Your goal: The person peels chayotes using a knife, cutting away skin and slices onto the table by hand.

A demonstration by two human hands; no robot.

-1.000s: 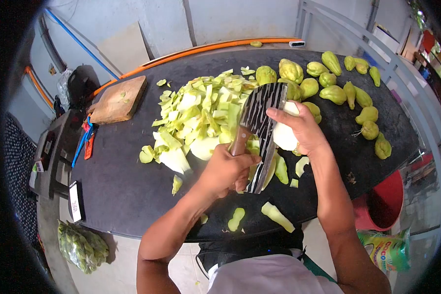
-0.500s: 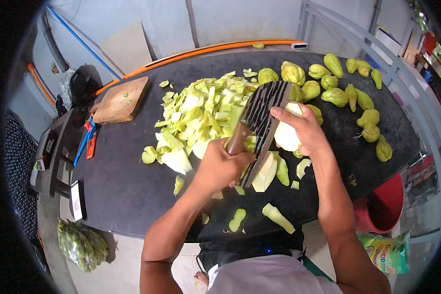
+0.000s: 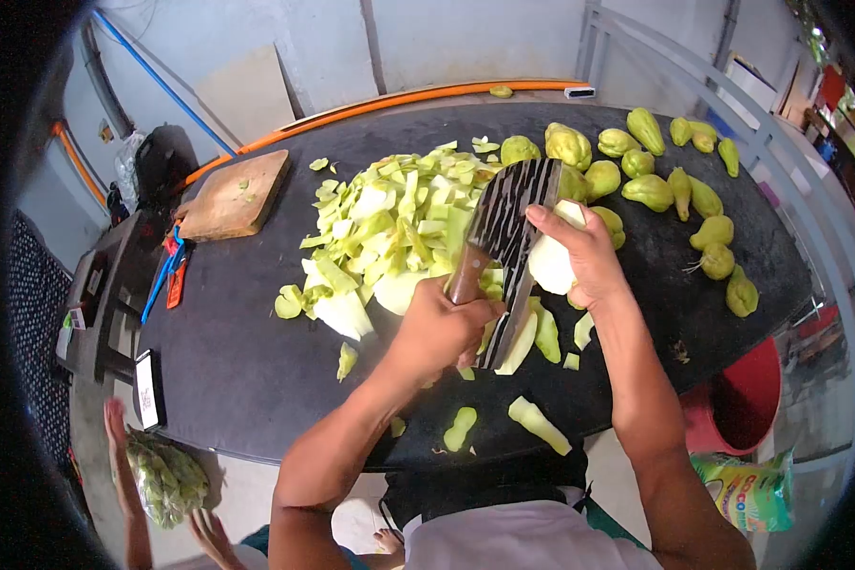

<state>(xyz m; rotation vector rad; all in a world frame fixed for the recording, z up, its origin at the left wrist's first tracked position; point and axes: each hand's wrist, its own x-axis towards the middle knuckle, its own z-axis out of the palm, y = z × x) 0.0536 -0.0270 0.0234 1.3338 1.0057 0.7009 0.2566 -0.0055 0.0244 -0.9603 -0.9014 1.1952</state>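
Observation:
My left hand [image 3: 444, 328] is wrapped around the brown wooden handle of a cleaver [image 3: 515, 223]. The wide blade, streaked dark and light, stands tilted between my hands. In my right hand [image 3: 594, 255] is a pale peeled chayote [image 3: 552, 266], gripped close to the blade with the thumb on its upper side. To the left of the cleaver spreads a large heap of chayote peels and cut pieces [image 3: 380, 223]. Below the blade lies a pale cut piece [image 3: 519, 350], partly hidden. Loose peels [image 3: 539, 424] are scattered near the front edge of the table.
Several whole green chayotes [image 3: 648, 190] lie across the right of the dark table [image 3: 237, 361]. A wooden chopping board [image 3: 236, 195] is at the back left. A red bucket [image 3: 731, 399] stands below the right edge. Another person's hands [image 3: 214, 537] show at lower left, near a bagged bundle [image 3: 166, 480].
Another person's hands and arms have come into view at the lower left. My cleaver has shifted slightly, its lower end now covering more of the pale piece. Both my grips are unchanged.

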